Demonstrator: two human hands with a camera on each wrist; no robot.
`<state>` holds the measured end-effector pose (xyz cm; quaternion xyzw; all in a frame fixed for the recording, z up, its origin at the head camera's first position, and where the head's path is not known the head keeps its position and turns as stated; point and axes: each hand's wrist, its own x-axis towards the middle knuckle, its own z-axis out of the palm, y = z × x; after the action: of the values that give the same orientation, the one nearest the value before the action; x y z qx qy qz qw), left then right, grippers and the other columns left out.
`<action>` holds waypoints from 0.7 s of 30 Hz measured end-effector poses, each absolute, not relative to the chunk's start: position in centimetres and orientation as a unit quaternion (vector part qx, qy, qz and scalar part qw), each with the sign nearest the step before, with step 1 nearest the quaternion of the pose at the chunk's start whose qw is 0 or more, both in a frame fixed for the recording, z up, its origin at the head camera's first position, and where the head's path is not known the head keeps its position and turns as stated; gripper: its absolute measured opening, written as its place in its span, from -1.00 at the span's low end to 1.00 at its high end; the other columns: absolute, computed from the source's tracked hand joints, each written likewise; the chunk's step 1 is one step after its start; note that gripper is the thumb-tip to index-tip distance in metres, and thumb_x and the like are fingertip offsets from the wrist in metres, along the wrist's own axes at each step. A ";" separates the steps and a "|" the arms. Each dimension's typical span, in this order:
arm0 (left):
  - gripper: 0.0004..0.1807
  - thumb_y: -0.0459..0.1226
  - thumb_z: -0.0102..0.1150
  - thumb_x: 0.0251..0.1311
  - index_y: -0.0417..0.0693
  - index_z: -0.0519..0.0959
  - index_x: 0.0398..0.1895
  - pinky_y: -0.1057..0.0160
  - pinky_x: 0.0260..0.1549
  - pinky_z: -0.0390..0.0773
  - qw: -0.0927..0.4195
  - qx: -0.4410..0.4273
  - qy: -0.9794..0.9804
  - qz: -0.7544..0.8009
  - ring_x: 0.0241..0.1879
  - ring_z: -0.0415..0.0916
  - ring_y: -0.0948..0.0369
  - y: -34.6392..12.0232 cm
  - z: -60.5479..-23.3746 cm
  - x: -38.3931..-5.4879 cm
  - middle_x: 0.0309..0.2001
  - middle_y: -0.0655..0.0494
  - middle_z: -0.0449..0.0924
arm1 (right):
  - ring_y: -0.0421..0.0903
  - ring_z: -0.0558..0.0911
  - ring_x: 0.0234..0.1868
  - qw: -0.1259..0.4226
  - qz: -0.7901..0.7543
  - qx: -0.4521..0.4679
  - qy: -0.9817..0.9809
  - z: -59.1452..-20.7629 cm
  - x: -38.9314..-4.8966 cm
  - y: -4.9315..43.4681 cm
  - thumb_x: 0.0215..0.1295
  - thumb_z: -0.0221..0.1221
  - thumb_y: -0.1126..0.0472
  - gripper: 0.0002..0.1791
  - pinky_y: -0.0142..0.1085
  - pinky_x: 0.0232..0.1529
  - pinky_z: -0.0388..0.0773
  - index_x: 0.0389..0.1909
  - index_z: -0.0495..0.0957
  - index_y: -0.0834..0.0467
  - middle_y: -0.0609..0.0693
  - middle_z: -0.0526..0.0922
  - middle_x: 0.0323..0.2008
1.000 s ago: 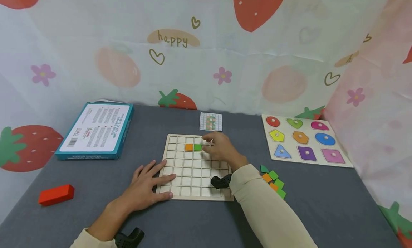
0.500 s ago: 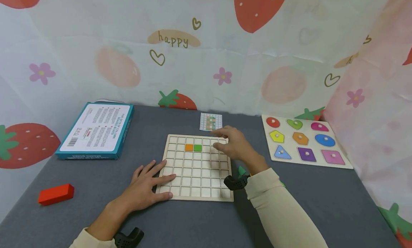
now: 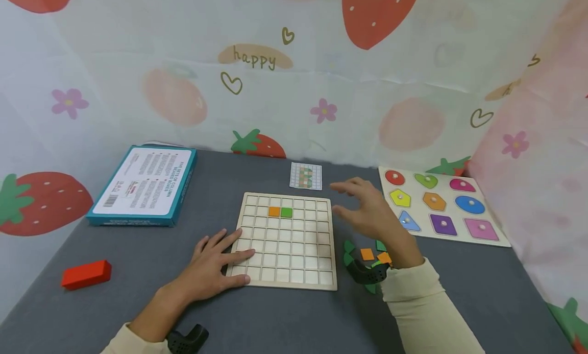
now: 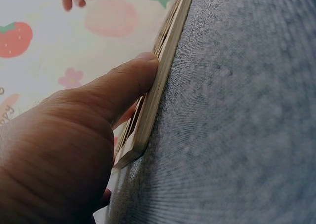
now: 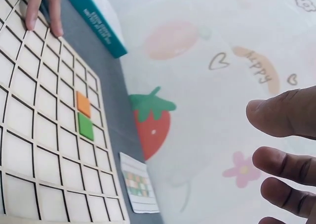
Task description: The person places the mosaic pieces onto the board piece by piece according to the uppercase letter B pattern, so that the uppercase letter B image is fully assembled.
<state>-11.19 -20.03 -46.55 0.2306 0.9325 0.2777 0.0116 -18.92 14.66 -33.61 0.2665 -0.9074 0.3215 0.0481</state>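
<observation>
Compared with half a second ago, see the bare right hand (image 3: 367, 206) moved rightward, from above the far right corner of the pale wooden grid board (image 3: 311, 262) to just outside its right edge. Notice also more of the loose flat tiles, orange and green (image 3: 367, 254), come into sight.

See the right thumb and fingers parted wide, with nothing visible between them, also in the right wrist view. Find the bare left hand (image 3: 209, 264) spread on the board's near left part, thumb touching the near edge; probably resting so to keep the board from sliding on the dark grey cloth (image 3: 294, 323).

Locate the loose tiles beside the board's right edge, nearer to the person than the right fingertips, perhaps gathered there for short reach. Cannot count them, because of the black wrist device (image 3: 367, 273) partly hiding them.

Find one orange square tile (image 3: 274, 211) and one bright green square tile (image 3: 287, 212) seated side by side in the second row from the far edge, left of the right hand and well apart from it. Find beyond that edge the small white card with coloured grid pattern (image 3: 305, 176), perhaps placed there for easy looking.
</observation>
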 end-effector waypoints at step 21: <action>-0.32 0.25 0.21 0.10 0.22 0.51 0.28 -0.35 0.21 -0.23 0.015 0.223 0.936 0.271 0.41 -0.12 -0.21 -20.0 -46.3 -11.2 0.46 -0.04 0.08 | 0.15 0.44 0.05 0.125 0.324 0.275 -0.897 -35.0 -16.5 20.6 0.15 0.36 0.36 -0.48 0.17 -0.03 0.44 0.16 0.53 0.28 0.17 0.52 0.01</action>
<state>-11.16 -19.97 -46.33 0.2231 0.9364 0.2706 0.0149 -16.52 20.65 -35.03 0.2751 -0.8966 0.3237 0.1248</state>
